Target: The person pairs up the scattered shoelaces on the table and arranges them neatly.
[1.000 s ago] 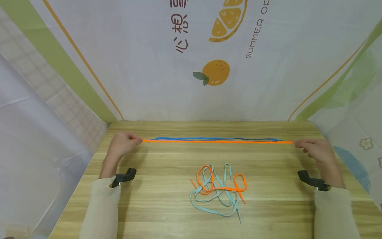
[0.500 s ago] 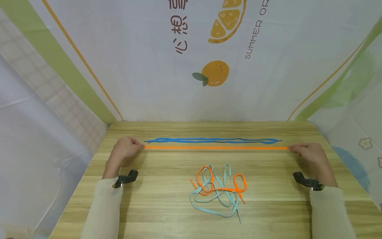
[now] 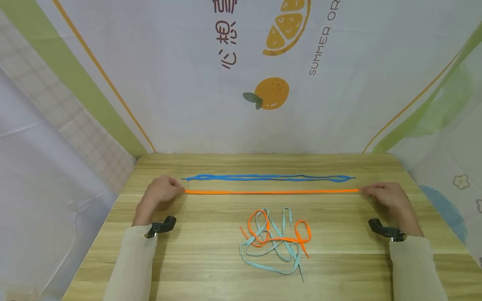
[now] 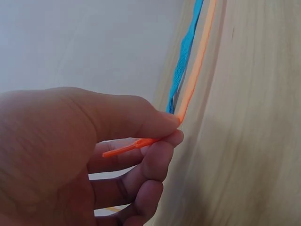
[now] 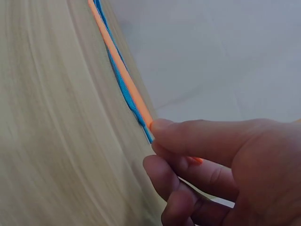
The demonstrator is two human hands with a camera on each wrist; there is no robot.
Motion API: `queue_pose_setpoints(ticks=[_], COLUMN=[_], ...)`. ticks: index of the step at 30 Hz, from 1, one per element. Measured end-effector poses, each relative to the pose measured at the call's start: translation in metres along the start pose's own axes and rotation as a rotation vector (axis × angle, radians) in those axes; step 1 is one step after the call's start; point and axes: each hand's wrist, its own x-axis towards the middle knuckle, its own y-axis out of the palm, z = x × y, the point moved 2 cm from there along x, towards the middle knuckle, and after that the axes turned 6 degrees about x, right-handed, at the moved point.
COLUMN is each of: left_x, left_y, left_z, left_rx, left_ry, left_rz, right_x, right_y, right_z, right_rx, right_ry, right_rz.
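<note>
An orange shoelace (image 3: 271,192) stretches between both hands, sagging slightly in the middle. My left hand (image 3: 162,190) pinches one end between thumb and index finger; in the left wrist view the tipped end (image 4: 123,149) pokes out past the fingers. At the other end my right hand (image 3: 388,195) pinches the lace, with a bit of orange showing behind the fingers in the right wrist view. Just beyond it, blue shoelaces (image 3: 260,177) lie lengthwise along the back of the table, nearly parallel to the orange lace.
Nearer the front of the wooden table (image 3: 203,267) lies a loose tangle of a pale green shoelace (image 3: 269,267) and another orange shoelace (image 3: 286,239). A white printed cloth (image 3: 188,104) hangs behind the table's back edge, with more cloth at both sides.
Both hands have come toward the front and a little closer together, bringing the orange shoelace from over the blue laces to in front of them. It has gone from taut to slightly slack.
</note>
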Motion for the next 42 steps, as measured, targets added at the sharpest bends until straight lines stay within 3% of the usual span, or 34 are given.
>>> queue_pose_setpoints(ticks=[9, 16, 32, 36, 40, 42], left_x=[0.006, 0.001, 0.002, 0.007, 0.023, 0.024], left_y=[0.004, 0.005, 0.005, 0.004, 0.010, 0.009], left_z=[0.003, -0.005, -0.003, 0.005, 0.030, 0.035], left_rx=[-0.012, 0.017, 0.024, 0.011, 0.017, 0.018], left_ry=[0.014, 0.001, -0.013, -0.019, 0.006, 0.007], left_rz=[0.017, 0.006, 0.008, 0.016, 0.002, 0.004], right_x=[0.001, -0.001, 0.001, 0.001, 0.000, 0.000], right_y=[0.004, 0.008, 0.009, 0.007, 0.006, 0.004], right_z=[0.002, 0.007, 0.006, 0.006, 0.005, 0.005], right_rx=[-0.014, -0.028, -0.052, -0.048, -0.037, -0.031], right_ry=[-0.016, 0.000, 0.020, 0.023, 0.026, 0.032], right_rz=[0.011, 0.026, 0.025, 0.021, 0.019, 0.017])
